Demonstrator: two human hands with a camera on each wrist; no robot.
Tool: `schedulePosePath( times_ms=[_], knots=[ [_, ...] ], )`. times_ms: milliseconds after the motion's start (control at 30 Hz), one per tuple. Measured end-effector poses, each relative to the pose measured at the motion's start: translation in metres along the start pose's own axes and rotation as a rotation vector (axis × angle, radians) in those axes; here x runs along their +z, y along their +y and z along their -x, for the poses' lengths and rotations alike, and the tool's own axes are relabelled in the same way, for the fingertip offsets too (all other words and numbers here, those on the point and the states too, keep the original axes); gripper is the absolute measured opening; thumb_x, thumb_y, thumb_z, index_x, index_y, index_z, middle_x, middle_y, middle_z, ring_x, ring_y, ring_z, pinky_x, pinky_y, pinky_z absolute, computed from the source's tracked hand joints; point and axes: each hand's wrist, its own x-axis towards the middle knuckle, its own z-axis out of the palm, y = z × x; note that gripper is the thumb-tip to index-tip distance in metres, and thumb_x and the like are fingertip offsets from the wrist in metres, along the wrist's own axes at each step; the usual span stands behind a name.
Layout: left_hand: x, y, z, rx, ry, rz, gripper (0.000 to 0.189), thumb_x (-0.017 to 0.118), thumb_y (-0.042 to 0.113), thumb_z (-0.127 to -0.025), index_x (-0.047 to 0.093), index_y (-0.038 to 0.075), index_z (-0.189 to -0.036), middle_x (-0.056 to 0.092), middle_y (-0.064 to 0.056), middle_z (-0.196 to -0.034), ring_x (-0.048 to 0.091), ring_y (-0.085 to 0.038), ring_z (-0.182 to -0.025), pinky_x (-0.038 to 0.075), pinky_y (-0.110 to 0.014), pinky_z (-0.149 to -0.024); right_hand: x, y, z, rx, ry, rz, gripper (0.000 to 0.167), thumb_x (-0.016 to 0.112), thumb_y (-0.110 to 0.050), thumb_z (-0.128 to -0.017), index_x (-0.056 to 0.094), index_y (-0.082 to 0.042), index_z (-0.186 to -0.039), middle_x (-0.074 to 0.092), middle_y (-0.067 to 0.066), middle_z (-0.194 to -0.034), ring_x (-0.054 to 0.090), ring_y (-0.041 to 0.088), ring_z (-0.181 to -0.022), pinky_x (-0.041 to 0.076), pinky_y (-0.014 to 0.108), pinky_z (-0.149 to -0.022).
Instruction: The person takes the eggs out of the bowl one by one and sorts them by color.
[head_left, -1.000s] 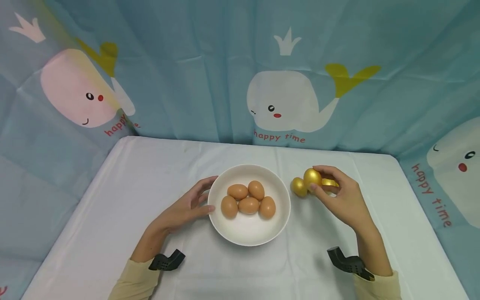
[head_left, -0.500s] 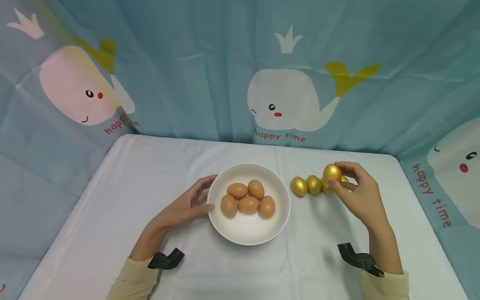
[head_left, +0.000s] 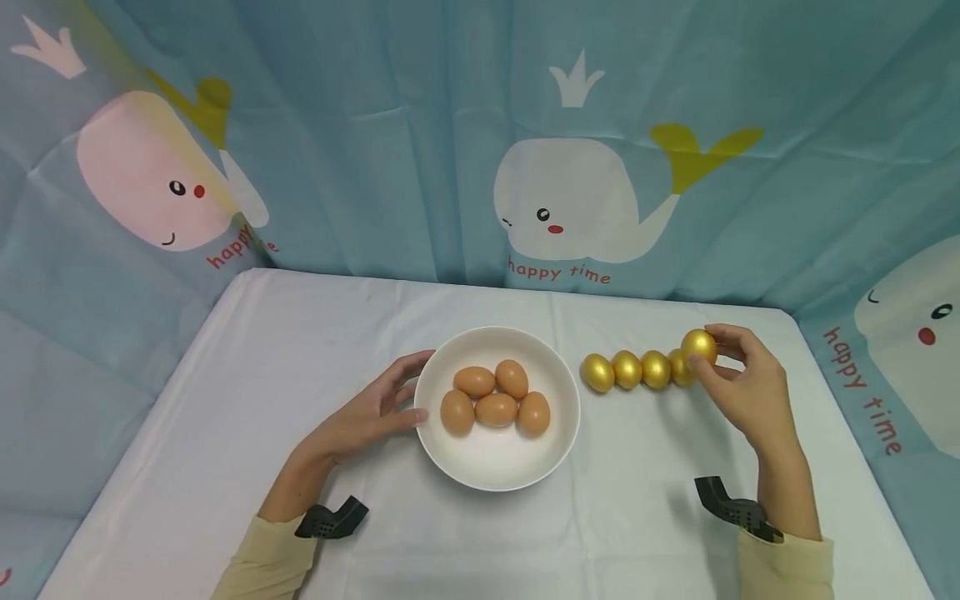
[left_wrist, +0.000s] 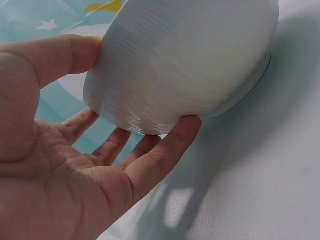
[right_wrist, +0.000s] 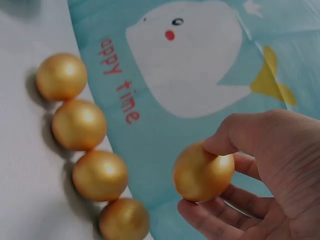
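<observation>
A white bowl (head_left: 495, 467) stands mid-table with several brown eggs (head_left: 497, 410) lying in it. My left hand (head_left: 375, 414) holds the bowl at its left side, thumb at the rim; in the left wrist view, the fingers of that hand (left_wrist: 90, 170) curve along the bowl's outer wall (left_wrist: 185, 65). To the right, my right hand (head_left: 750, 383) pinches a golden egg (head_left: 699, 345) between thumb and fingers, raised over the right end of a row of golden eggs (head_left: 627, 369). In the right wrist view, the held golden egg (right_wrist: 200, 172) is apart from the row.
A white cloth (head_left: 247, 400) covers the table. Behind and beside it hangs a blue curtain (head_left: 330, 167) printed with whales. Black wrist mounts (head_left: 738, 508) sit on both forearms.
My right hand has moved rightward along the row with the golden egg in its fingers, uncovering the golden eggs behind it. The left hand and bowl have stayed nearly still.
</observation>
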Motion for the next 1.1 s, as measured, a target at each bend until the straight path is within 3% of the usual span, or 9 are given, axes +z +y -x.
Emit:
schedulePosePath(
  times_ms=[133, 267, 367, 600, 967, 1100],
  knots=[
    [0.0, 0.0, -0.001, 0.002, 0.003, -0.005, 0.079, 0.07, 0.012, -0.101, 0.027, 0.026, -0.165, 0.025, -0.008, -0.173, 0.034, -0.045, -0.158, 0.051, -0.021, -0.106, -0.004, 0.008, -0.001, 0.047, 0.016, 0.045, 0.044, 0.074, -0.018, -0.097, 0.063, -0.002, -0.137, 0.066, 0.017, -0.131, 0.048, -0.02, -0.103, 0.043, -0.004, -0.08],
    [-0.001, 0.001, -0.002, 0.0, 0.003, -0.014, 0.078, 0.07, 0.012, -0.101, 0.027, 0.027, -0.165, 0.026, -0.007, -0.173, 0.036, -0.044, -0.157, 0.052, -0.022, -0.106, -0.009, 0.017, 0.0, 0.107, 0.023, 0.064, 0.044, 0.073, -0.023, -0.098, 0.063, -0.003, -0.137, 0.065, 0.0, -0.123, 0.048, -0.018, -0.101, 0.042, -0.004, -0.079],
    [-0.001, 0.002, -0.003, -0.001, -0.003, -0.018, 0.078, 0.069, 0.013, -0.101, 0.027, 0.027, -0.165, 0.026, -0.007, -0.172, 0.036, -0.044, -0.157, 0.051, -0.023, -0.106, -0.011, 0.024, -0.001, 0.151, 0.021, 0.071, 0.047, 0.072, -0.026, -0.099, 0.063, -0.003, -0.138, 0.062, -0.005, -0.121, 0.048, -0.018, -0.099, 0.042, -0.003, -0.077],
    [-0.001, 0.001, -0.001, -0.011, 0.0, -0.02, 0.079, 0.069, 0.013, -0.101, 0.026, 0.027, -0.166, 0.026, -0.008, -0.172, 0.035, -0.044, -0.157, 0.05, -0.025, -0.108, -0.008, 0.038, -0.002, 0.195, -0.003, 0.124, 0.05, 0.07, -0.027, -0.1, 0.062, -0.001, -0.142, 0.067, 0.024, -0.134, 0.043, -0.019, -0.096, 0.039, -0.004, -0.075],
    [-0.001, 0.001, 0.0, 0.0, -0.006, -0.019, 0.079, 0.068, 0.012, -0.102, 0.026, 0.027, -0.166, 0.026, -0.007, -0.172, 0.034, -0.043, -0.158, 0.048, -0.024, -0.11, -0.004, 0.051, -0.003, 0.201, -0.048, 0.189, 0.051, 0.07, -0.027, -0.101, 0.061, 0.0, -0.142, 0.068, 0.028, -0.135, 0.046, -0.008, -0.102, 0.036, 0.0, -0.074],
    [-0.001, 0.001, 0.0, -0.006, -0.005, -0.015, 0.078, 0.068, 0.012, -0.102, 0.026, 0.027, -0.166, 0.027, -0.007, -0.172, 0.034, -0.043, -0.158, 0.048, -0.023, -0.11, -0.002, 0.054, -0.003, 0.196, -0.073, 0.189, 0.051, 0.07, -0.028, -0.101, 0.061, 0.001, -0.142, 0.068, 0.029, -0.135, 0.06, 0.013, -0.107, 0.036, 0.003, -0.075]
  ],
)
